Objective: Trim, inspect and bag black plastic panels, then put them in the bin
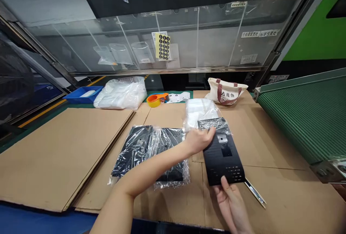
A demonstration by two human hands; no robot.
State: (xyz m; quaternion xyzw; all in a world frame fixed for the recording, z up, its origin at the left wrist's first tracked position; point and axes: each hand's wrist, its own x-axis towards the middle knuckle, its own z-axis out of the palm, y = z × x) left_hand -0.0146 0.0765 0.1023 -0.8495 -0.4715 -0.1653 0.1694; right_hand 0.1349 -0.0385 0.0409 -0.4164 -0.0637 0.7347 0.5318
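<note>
A black perforated panel [221,154] is held tilted over the cardboard-covered table, its far end inside a clear plastic bag [213,123]. My left hand [199,140] grips the bag and panel near the upper left edge, fingers closed. My right hand [228,199] pinches the panel's near edge, thumb on top and fingers beneath. Left of them, two black panels in clear bags [135,147] [171,154] lie side by side, partly covered by my left forearm. Behind the held panel lies a stack of clear bags [198,109].
Metal tweezers-like tool [255,192] lies right of the panel. Cardboard sheets [62,147] are stacked left. Behind are a blue tray [78,95], plastic-wrapped bundle [121,93], tape roll [153,100] and cloth bag [225,91]. A green conveyor [305,115] borders the right.
</note>
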